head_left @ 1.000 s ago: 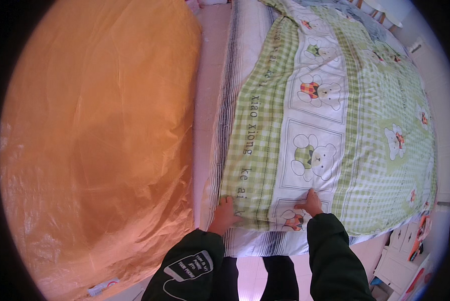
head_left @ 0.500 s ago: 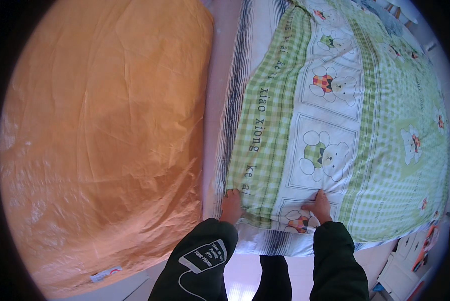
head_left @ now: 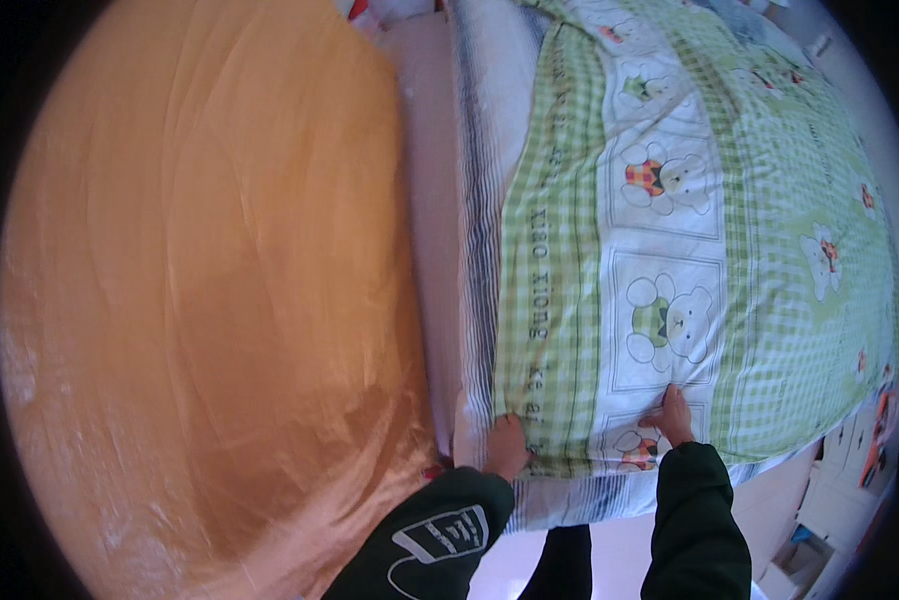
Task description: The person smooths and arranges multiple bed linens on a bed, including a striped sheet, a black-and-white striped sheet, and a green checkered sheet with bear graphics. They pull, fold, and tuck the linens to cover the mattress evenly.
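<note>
A green-and-white checked quilt with teddy bear panels covers a bed at the right. At its near left corner, my left hand has its fingers closed on the edge. My right hand is farther right on the quilt, over the bear panels, thumb out to the left and fingers curled onto the cloth; their tips are partly hidden. Beneath the quilt, a white sheet with dark stripes shows along the left and near sides.
A large orange cover drapes over a bulky shape at the left. Between it and the sheet runs a pale pink strip. White drawers stand at the lower right beside an open box. Pale floor shows below the bed.
The view has shifted, so the quilt's near edge and both hands appear farther right and slightly lower. Both hands keep about the same places on the quilt.
</note>
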Motion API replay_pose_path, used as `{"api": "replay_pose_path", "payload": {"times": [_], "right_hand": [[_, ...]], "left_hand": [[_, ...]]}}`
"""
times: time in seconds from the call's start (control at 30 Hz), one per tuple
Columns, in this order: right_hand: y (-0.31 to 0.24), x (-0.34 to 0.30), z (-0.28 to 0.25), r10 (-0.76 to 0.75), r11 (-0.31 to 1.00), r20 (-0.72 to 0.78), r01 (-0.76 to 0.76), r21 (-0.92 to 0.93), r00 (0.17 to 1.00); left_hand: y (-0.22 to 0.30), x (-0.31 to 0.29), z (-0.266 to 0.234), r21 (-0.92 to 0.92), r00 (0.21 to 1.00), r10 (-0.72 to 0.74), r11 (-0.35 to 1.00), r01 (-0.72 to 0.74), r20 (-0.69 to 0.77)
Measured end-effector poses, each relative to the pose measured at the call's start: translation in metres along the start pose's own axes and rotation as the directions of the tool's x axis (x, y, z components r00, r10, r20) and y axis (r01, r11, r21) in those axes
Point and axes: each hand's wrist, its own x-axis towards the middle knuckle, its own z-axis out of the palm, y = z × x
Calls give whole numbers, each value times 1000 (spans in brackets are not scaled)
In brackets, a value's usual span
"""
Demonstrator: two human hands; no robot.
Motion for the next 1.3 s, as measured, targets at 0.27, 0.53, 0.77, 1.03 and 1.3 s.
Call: {"api": "replay_pose_path", "payload": {"times": [0.27, 0.53, 0.77, 1.03, 1.3], "right_hand": [[-1, 4, 4, 131, 991, 54, -129, -29, 990], [-2, 2, 7, 73, 997, -19, -73, 1, 997], [-8, 0, 4, 115, 993, -31, -115, 23, 993], [-5, 1, 11, 156, 987, -33, -155, 38, 987], [-28, 6, 5, 359, 933, 4, -359, -10, 933]], "left_hand": [[-10, 3, -7, -13, 990, 105, 994, -104, 96], [-9, 4, -4, 37, 990, 65, 997, -70, 122], [-6, 2, -12, 31, 987, 96, 994, -101, 131], [-16, 9, -6, 82, 970, 62, 993, -83, 236], [-29, 64, -47, 3, 636, 196, 955, -297, 747]]}}
